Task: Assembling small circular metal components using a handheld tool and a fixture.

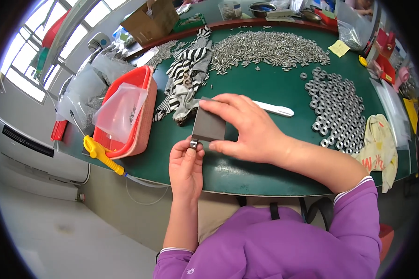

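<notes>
My left hand (187, 168) is closed in a pinch near the table's front edge, holding a small shiny metal part (193, 144) with a hole in it. Above it, my right hand (253, 130) grips a flat-sided dark grey block (208, 124) between thumb and fingers. The block's lower edge is right at the metal part; whether they touch I cannot tell. Beyond my right wrist lies a white tool handle (278, 109), its other end hidden behind my hand. To the right sit many metal rings (335, 104), grouped on the green table (260, 179).
A heap of small metal pins (270, 49) covers the far side. Left are a zebra-striped cloth (186, 69), a red basket (146, 114) with a plastic bag, and a yellow air gun (97, 151). A pale glove (379, 144) lies at the right edge.
</notes>
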Motion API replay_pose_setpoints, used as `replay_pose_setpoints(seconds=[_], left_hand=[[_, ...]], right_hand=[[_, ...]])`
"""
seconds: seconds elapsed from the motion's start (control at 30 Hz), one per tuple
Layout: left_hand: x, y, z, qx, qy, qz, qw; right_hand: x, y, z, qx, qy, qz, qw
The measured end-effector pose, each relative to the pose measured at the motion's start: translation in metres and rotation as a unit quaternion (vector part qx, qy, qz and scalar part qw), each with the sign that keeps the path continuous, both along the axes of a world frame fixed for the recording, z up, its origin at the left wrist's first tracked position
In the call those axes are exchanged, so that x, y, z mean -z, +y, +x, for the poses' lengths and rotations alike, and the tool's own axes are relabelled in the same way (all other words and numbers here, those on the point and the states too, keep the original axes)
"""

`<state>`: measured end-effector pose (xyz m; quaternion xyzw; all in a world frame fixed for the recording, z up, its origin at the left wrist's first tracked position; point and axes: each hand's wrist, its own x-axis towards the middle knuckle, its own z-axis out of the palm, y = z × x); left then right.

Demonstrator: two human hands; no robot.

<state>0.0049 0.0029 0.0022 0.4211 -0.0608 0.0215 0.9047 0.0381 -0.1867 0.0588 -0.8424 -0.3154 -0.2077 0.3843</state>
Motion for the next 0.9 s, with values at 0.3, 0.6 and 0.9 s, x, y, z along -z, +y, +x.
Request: replay_pose_setpoints(seconds=[0.3,0.6,0.9], left_hand=[[-0.013,-0.011,-0.009,-0.067,0.037,0.039,0.996],[-0.013,-0.009,-0.006,-0.030,0.020,0.017,0.999],[0.001,-0.003,-0.005,-0.032,-0.058,0.039,0.997]], right_hand=[[0.002,0.017,-0.030,-0.117,0.001,-0.008,0.993],[0.004,0.017,-0.030,-0.108,-0.042,-0.020,0.993],[-0.004,0.004,-0.009,0.011,-0.014,0.013,1.000]])
